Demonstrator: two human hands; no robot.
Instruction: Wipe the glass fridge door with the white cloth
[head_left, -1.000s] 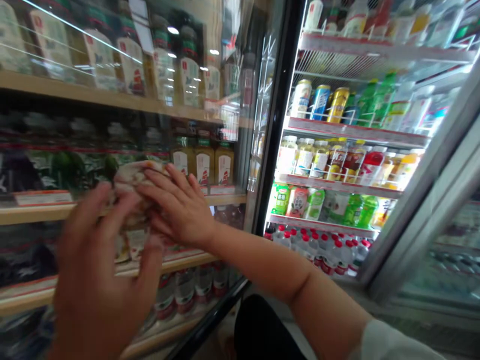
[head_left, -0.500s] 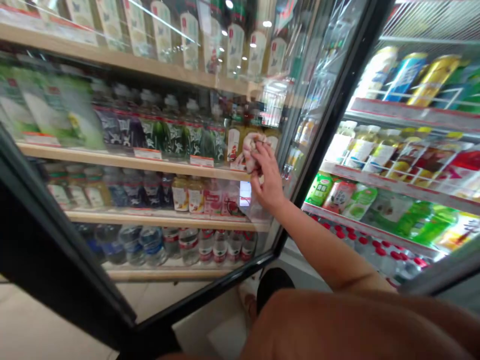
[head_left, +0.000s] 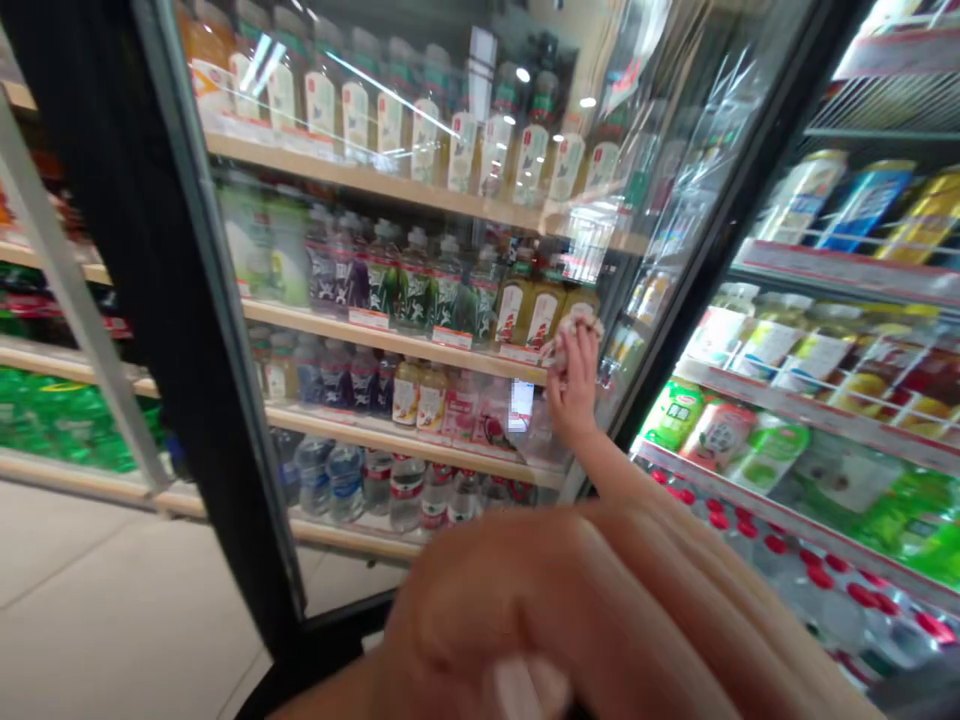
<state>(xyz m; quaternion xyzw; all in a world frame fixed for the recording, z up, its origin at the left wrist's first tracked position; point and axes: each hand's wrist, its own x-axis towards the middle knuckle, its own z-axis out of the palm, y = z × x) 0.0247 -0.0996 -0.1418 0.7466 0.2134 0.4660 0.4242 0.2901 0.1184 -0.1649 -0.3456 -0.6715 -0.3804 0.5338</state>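
My right hand (head_left: 576,385) presses a crumpled pale cloth (head_left: 556,350) against the inner side of an open glass fridge door. Its fingers are bent over the cloth, which partly shows above and left of them. Very close to the camera, my left hand (head_left: 540,610) fills the lower middle with its fingers curled. A small whitish patch shows beneath them; I cannot make out what it is. The door's glass pane (head_left: 480,215) carries light reflections, and shelves of bottles show through it.
The black door frame (head_left: 217,330) stands on the left, above a tiled floor (head_left: 112,610). On the right, the open fridge has wire-fronted shelves of cans (head_left: 866,205), bottles (head_left: 817,345) and green drink packs (head_left: 772,450). Green bottles (head_left: 67,415) stand on shelves at far left.
The view has swung left, bringing the far-left shelves into sight. My right hand stays on the glass with the cloth, now lower in the picture. My left hand has risen in front of the camera.
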